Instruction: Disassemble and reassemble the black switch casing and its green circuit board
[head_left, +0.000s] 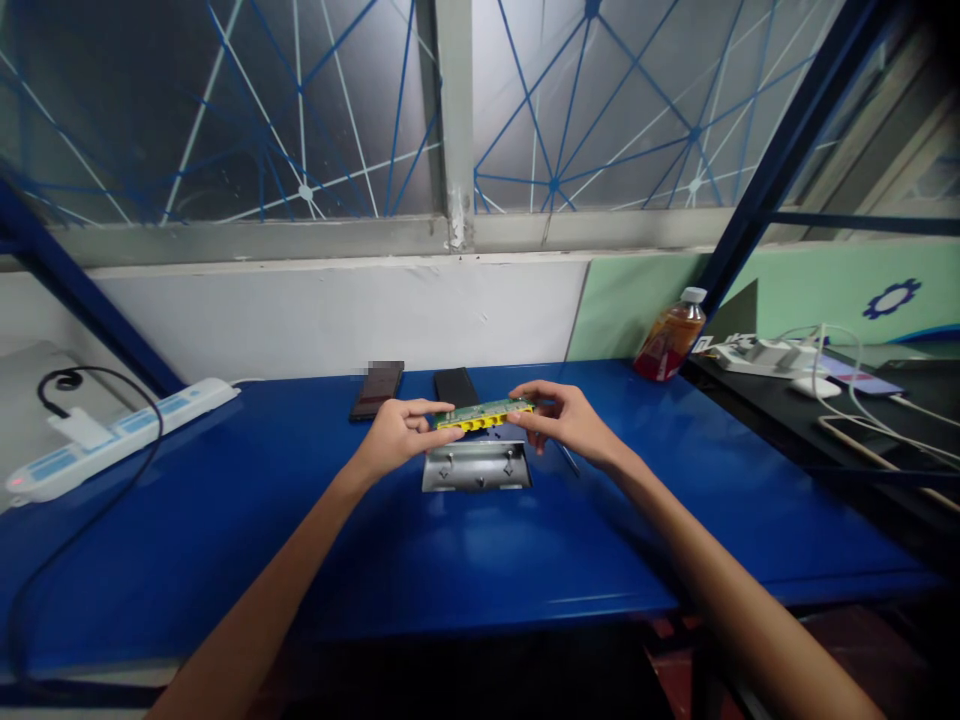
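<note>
Between my two hands is a green circuit board with a row of yellow ports [484, 417], held up above the table. My left hand [397, 435] pinches its left end between thumb and fingers. At the right end, my right hand [562, 418] grips it with the thumb in front and fingers behind. Just below it, an open grey metal casing [477, 468] lies on the blue table with its inside facing up. Small dark bits, perhaps screws, lie behind the casing. Beside my right hand rests a thin screwdriver-like rod [570, 460], partly hidden by the hand.
A phone [377, 390] and a black flat object [454, 386] lie at the back of the blue table [480, 570]. A white power strip [124, 440] with a black cable is on the left. A drink bottle [670, 335] stands back right, near a black desk with chargers and white cables.
</note>
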